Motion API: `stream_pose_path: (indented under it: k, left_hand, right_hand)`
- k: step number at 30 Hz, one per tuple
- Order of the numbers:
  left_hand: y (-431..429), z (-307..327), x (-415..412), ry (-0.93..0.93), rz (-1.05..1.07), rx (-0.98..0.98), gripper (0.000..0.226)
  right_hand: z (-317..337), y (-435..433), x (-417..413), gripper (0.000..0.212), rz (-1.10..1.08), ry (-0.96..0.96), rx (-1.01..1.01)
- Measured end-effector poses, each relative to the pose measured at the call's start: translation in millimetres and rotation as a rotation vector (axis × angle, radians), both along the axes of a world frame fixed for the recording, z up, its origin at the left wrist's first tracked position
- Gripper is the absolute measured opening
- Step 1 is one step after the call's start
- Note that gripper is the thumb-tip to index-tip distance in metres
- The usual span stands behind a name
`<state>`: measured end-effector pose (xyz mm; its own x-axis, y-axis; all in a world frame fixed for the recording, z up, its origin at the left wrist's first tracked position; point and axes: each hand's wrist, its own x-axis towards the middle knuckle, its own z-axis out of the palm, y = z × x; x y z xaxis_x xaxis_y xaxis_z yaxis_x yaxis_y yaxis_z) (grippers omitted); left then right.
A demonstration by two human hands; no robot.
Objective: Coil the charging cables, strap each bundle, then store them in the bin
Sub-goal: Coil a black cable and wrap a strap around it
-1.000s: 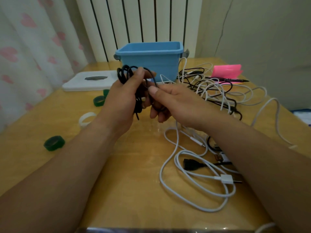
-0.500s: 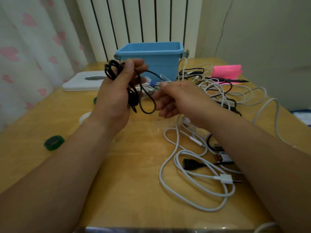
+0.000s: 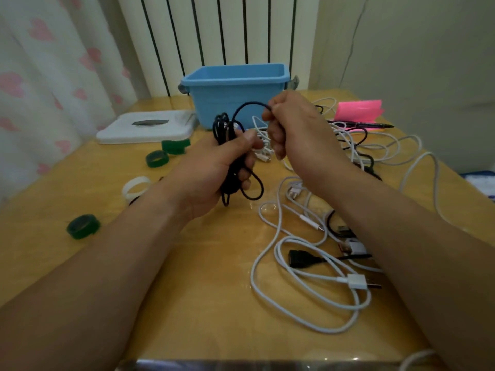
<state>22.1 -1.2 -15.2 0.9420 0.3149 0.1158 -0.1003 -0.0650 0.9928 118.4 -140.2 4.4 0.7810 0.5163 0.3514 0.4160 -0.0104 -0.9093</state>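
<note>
While a coiled bundle of thin black charging cable (image 3: 224, 129) is gripped upright by the left hand (image 3: 211, 170), fingers curled round its middle, a strand arching from it is pinched by the right hand (image 3: 294, 127), raised just beside. A rectangular blue plastic bin (image 3: 235, 95) is seen close behind both hands on the yellow wooden table (image 3: 201, 290). At right, loose white cables (image 3: 302, 298) are spread; at left, green strap rolls (image 3: 83, 226) are scattered.
</note>
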Motion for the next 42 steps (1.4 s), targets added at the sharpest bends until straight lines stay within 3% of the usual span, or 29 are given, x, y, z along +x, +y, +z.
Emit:
stream_pose_path:
  k: [4,8,11,13,16,19,22,28,32,35,38,42]
  left_hand:
    - [2,0,2,-0.075,-0.032,-0.090,0.057]
    - [2,-2,3,-0.124,-0.045,-0.122,0.047]
    - [8,-3,7,-0.204,0.064,-0.243,0.029]
    - [14,-2,9,-0.252,0.113,-0.305,0.022]
    - [18,-3,9,-0.293,0.112,-0.345,0.022]
    - [13,-3,9,-0.307,0.124,-0.347,0.022]
    - [17,-1,9,-0.348,0.174,-0.345,0.024]
    - [20,-2,9,-0.327,0.170,-0.397,0.024]
    - [12,2,4,-0.247,0.087,-0.450,0.027]
    - [11,7,2,-0.251,0.089,-0.542,0.040]
    - [9,13,-1,-0.261,0.082,-0.582,0.053]
    - [4,13,-2,-0.226,0.095,-0.472,0.057]
  right_hand:
    - [-5,3,-10,0.012,0.103,-0.156,-0.095]
    - [-16,7,-15,0.018,0.147,-0.312,-0.163]
    - [-12,7,-10,0.004,0.057,-0.191,-0.095]
    - [-9,5,-2,0.006,-0.025,-0.069,-0.131]
    - [-13,6,-1,0.013,0.104,0.020,-0.225]
    - [-18,12,-6,0.015,0.196,0.112,-0.180]
    - [-14,13,-7,0.031,0.258,0.284,-0.128]
    - [-22,9,-8,0.013,0.294,0.143,-0.059]
    - [-24,10,-9,0.022,0.213,0.096,-0.078]
    - [-27,11,-8,0.037,0.134,0.072,-0.212]
    - [-28,13,-11,0.037,0.330,0.149,-0.298]
    - [-30,16,-19,0.014,0.448,0.257,-0.197]
